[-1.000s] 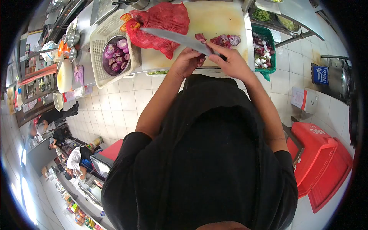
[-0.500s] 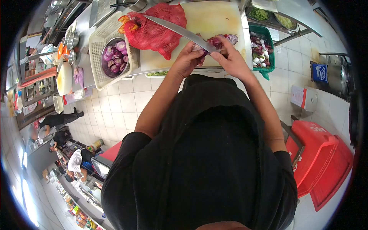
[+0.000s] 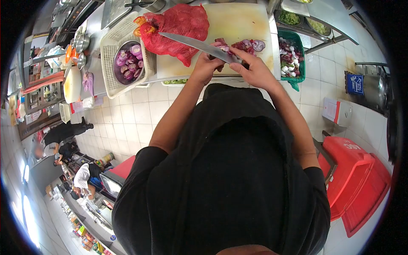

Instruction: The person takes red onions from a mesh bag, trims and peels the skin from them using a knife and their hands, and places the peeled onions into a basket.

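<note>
My right hand is closed round the dark handle of a large knife, whose blade points up and left over a red mesh bag. Under the blade, my left hand is closed on a red onion, mostly hidden by fingers and blade. Purple peelings and onion slices lie on the cutting board just beyond my hands. At the left, a metal bowl of peeled red onions sits inside a white plastic basket.
A green basket of peelings and white pieces hangs right of the board. Metal trays of chopped greens are at the upper right. A red bin stands at lower right. Several people are at the far left.
The knife and right-hand fingers shifted slightly against the onion, and the blade now covers more of it. The red mesh bag has barely moved.
</note>
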Motion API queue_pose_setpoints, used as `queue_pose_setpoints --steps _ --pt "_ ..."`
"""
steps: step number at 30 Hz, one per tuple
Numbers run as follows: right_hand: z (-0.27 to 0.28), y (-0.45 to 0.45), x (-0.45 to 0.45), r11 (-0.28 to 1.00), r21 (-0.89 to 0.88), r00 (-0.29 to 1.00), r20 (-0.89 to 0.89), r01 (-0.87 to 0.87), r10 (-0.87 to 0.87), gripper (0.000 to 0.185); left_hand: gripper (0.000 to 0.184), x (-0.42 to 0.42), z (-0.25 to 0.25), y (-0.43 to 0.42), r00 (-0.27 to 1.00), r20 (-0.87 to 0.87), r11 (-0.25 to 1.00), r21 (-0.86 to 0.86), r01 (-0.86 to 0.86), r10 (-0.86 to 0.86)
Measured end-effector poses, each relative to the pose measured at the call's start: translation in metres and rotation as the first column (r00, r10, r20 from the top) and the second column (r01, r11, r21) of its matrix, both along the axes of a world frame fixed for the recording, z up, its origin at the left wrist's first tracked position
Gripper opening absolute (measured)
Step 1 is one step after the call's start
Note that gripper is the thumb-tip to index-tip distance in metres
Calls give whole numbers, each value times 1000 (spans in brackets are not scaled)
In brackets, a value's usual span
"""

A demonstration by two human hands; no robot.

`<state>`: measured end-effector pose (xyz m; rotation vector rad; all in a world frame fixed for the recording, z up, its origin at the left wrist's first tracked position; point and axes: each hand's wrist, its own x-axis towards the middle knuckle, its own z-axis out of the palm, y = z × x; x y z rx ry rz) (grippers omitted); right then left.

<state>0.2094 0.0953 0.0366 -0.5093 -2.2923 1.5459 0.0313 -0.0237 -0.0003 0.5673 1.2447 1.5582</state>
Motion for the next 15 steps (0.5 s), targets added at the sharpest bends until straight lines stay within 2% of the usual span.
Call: queue_pose_setpoints --steps 3,4,6,8,11,14,15 --pt "-21 3 -6 996 -53 998 15 68 -67 60 54 -5 -4 1 997 -52 997 -53 55 -58" --pt "-28 6 -6 991 -78 994 38 105 -102 59 55 -4 -2 1 999 -12 998 -60 32 -33" --pt "-30 14 -5 925 -328 981 63 192 -182 58 56 -1 2 1 998 66 997 -76 -11 16" --pt "-16 17 -1 778 -581 969 90 239 -230 60 59 -2 4 -1 998 62 997 -78 5 0" --pt "-3 18 1 725 -591 934 180 353 -308 62 63 -2 4 -3 999 45 998 -59 8 -6" --pt "-9 21 -2 799 -505 945 152 326 -289 63 67 -1 4 -3 998 52 999 -32 27 -25" --pt "-13 22 -2 794 -530 954 141 300 -266 62 69 -2 5 -3 998 58 999 -23 36 -35"
